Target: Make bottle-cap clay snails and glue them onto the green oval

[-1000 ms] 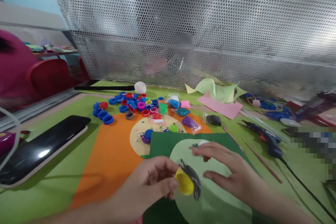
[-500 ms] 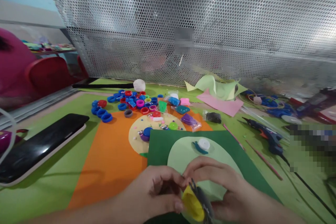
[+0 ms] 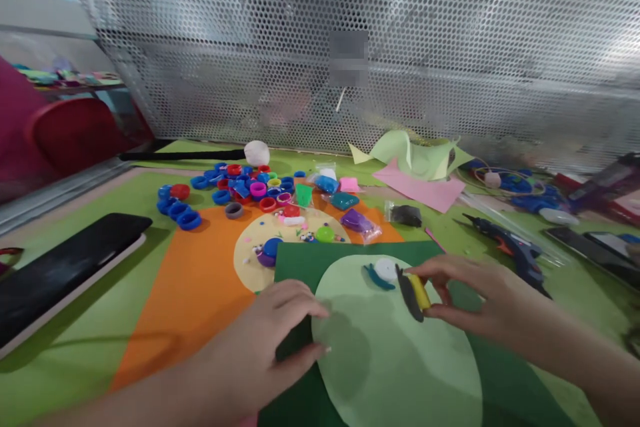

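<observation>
My right hand pinches a yellow bottle cap between thumb and fingers. Along the cap's left side runs a dark grey clay strip, a snail-like shape held on edge over the light green paper oval. Just left of it, near the oval's top, lie a white bottle cap and a teal clay strip. My left hand hovers over the oval's left edge, thumb and fingers apart, with nothing in it. Beneath the oval is a dark green sheet.
An orange sheet with a decorated cream circle lies left. Behind are a heap of bottle caps and clay packets. A glue gun is right, a black phone-like device left. A perforated metal panel stands behind.
My hands have separated. The right hand has carried the yellow cap with its grey clay forward and right, beside the white cap. The left hand has let go and opened.
</observation>
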The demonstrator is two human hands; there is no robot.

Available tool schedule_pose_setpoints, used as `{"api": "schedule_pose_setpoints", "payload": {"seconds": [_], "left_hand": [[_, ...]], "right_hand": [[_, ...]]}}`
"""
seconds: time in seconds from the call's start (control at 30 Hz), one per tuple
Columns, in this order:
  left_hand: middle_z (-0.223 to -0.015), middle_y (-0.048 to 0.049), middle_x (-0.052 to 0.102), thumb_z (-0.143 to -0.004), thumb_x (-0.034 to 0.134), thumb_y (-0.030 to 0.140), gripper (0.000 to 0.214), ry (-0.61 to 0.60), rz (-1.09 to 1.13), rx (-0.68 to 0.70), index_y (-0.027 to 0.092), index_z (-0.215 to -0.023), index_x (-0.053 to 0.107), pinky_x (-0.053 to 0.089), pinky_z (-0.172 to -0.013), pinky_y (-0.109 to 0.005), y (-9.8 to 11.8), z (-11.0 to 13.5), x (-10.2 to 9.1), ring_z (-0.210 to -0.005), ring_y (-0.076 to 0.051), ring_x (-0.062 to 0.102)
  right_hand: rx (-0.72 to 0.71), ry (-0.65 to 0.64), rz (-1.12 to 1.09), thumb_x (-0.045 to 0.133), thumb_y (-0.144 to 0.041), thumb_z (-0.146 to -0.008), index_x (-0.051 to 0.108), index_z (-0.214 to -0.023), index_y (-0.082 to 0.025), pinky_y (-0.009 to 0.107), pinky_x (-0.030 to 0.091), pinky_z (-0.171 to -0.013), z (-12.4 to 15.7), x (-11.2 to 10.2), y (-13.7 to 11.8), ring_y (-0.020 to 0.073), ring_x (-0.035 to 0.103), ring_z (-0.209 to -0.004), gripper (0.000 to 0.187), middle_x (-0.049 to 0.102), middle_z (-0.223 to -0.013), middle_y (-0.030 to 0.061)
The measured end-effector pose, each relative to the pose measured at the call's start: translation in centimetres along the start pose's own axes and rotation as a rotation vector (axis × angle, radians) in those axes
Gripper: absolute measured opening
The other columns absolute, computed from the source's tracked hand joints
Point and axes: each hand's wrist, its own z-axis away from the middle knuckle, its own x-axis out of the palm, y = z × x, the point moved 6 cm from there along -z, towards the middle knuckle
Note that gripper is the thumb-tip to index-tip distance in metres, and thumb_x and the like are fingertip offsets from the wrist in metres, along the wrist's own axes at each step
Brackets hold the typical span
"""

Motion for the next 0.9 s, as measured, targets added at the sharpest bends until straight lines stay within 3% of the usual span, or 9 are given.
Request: {"api": "schedule_pose_setpoints", "payload": {"seconds": [0.2,0.37,0.5,0.6,0.73,0.9], "left_hand": [[-0.103,-0.0074,0.067,-0.08,0.062,0.026,0.02,-0.037,-0.127,0.178,0.024,-0.1,0.062,0.046,-0.086,-0.037,0.5,0.2,0.5,-0.099,-0.026,0.057],[-0.108,-0.0074,0.065,-0.08,0.061,0.024,0.024,-0.06,-0.184,0.173,0.023,-0.105,0.061,0.044,-0.089,-0.038,0.1,0.3,0.9,-0.103,-0.027,0.056],[-0.116,-0.005,0.061,-0.076,0.065,0.024,0.04,0.021,-0.169,0.081,0.027,-0.115,0.055,0.041,-0.093,-0.04,-0.3,0.4,1.1,-0.11,-0.028,0.051],[-0.119,-0.004,0.06,-0.077,0.066,0.027,0.044,0.061,-0.137,0.029,0.028,-0.118,0.052,0.038,-0.096,-0.042,-0.6,0.5,1.5,-0.114,-0.028,0.048],[-0.123,-0.0073,0.057,-0.081,0.063,0.032,0.05,0.014,-0.142,0.032,0.025,-0.127,0.045,0.038,-0.098,-0.044,-0.7,0.5,2.0,-0.116,-0.029,0.047],[-0.125,-0.0109,0.055,-0.079,0.064,0.029,0.055,-0.035,-0.19,0.019,0.02,-0.129,0.042,0.043,-0.095,-0.046,-0.5,0.2,1.7,-0.116,-0.03,0.048]], "right_hand": [[-0.036,-0.147,0.172,0.057,-0.028,-0.084,0.058,-0.111,-0.03,0.031,0.051,-0.067,0.8,0.6,1.1,0.0174,0.062,-0.075,0.027,0.064,-0.096,0.0021],[-0.128,-0.132,0.232,0.055,-0.025,-0.084,0.053,-0.115,-0.032,0.035,0.054,-0.076,1.2,0.8,0.5,0.021,0.063,-0.097,0.032,0.064,-0.109,-0.0003],[-0.268,-0.075,0.289,0.057,-0.021,-0.081,0.055,-0.109,-0.027,0.03,0.057,-0.069,0.9,1.3,-2.3,0.0193,0.066,-0.086,0.028,0.068,-0.1,0.0001],[-0.362,-0.017,0.334,0.048,-0.019,-0.085,0.056,-0.103,-0.023,0.028,0.057,-0.063,0.5,1.9,-4.3,0.0173,0.067,-0.076,0.02,0.069,-0.093,0.0008],[-0.453,0.043,0.4,0.034,-0.012,-0.09,0.057,-0.1,-0.018,0.029,0.056,-0.064,0.0,2.9,-5.6,0.0179,0.067,-0.076,0.026,0.069,-0.088,0.0037],[-0.5,0.057,0.398,0.029,-0.004,-0.087,0.057,-0.098,-0.02,0.027,0.053,-0.063,-0.2,4.0,-6.5,0.0158,0.065,-0.073,0.033,0.068,-0.086,0.0029]]}}
